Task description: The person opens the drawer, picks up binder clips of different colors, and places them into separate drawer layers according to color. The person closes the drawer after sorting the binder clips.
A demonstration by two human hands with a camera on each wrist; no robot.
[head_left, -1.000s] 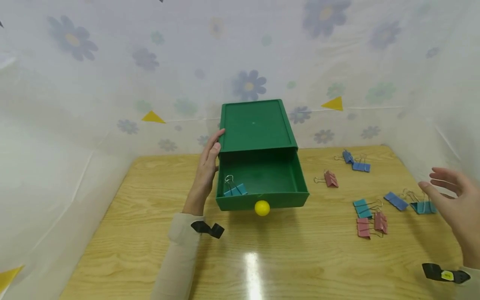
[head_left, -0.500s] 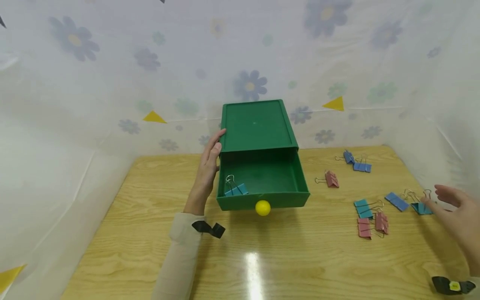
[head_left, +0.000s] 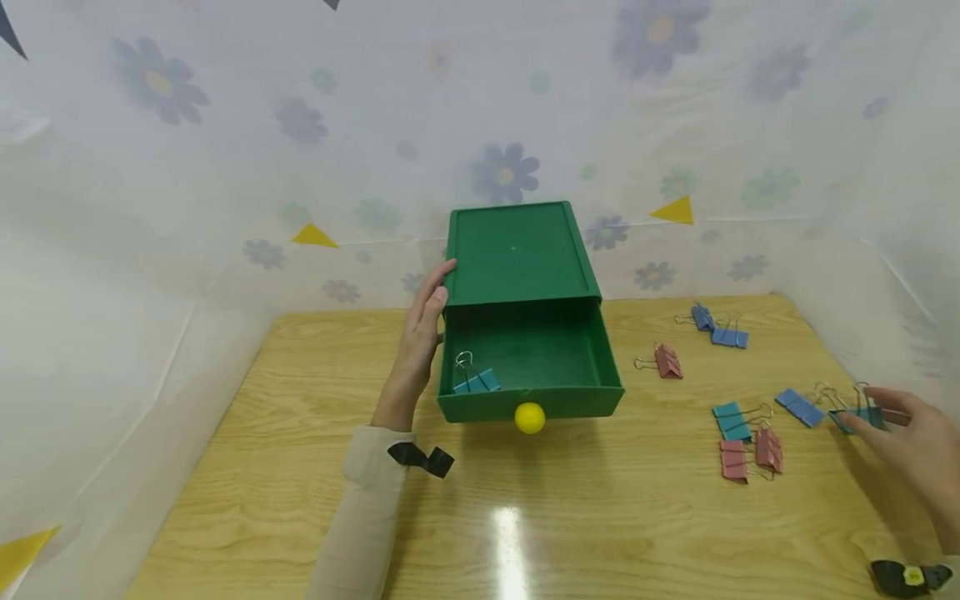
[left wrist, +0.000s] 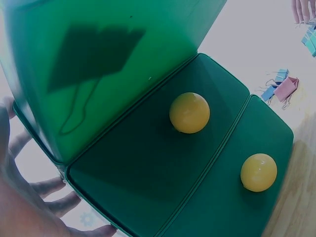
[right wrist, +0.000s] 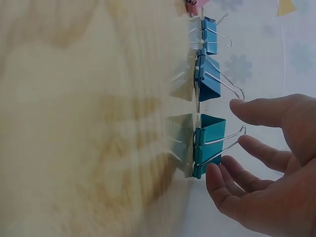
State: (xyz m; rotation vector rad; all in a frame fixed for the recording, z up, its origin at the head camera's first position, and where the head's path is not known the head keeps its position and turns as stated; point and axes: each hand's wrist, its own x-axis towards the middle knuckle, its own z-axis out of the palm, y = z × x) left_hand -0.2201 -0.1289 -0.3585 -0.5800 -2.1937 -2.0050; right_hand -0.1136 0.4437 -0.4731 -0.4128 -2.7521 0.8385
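A green drawer box (head_left: 521, 254) stands in the middle of the table with its top drawer (head_left: 532, 402) pulled out. My left hand (head_left: 415, 350) lies along the box's left side, fingers extended and thumb near the top edge. Inside the drawer, at its front left corner, is a blue binder clip (head_left: 477, 382); its dark outline shows through the drawer bottom in the left wrist view. At the far right, my right hand (head_left: 911, 442) surrounds a teal binder clip (right wrist: 211, 143). Its index fingertip is at the clip's wire handle, another finger at the clip's edge, and the thumb stays apart.
A blue clip (head_left: 799, 407) lies beside the teal one. Farther left are another teal clip (head_left: 731, 421) and two red clips (head_left: 734, 462). A red clip (head_left: 668, 361) and two blue clips (head_left: 730, 337) lie behind. Lower drawers have yellow knobs (left wrist: 189, 112). White sheeting surrounds the table.
My right hand has come down from above the table to the teal binder clip, its fingers now around it. The left hand keeps its place on the box.
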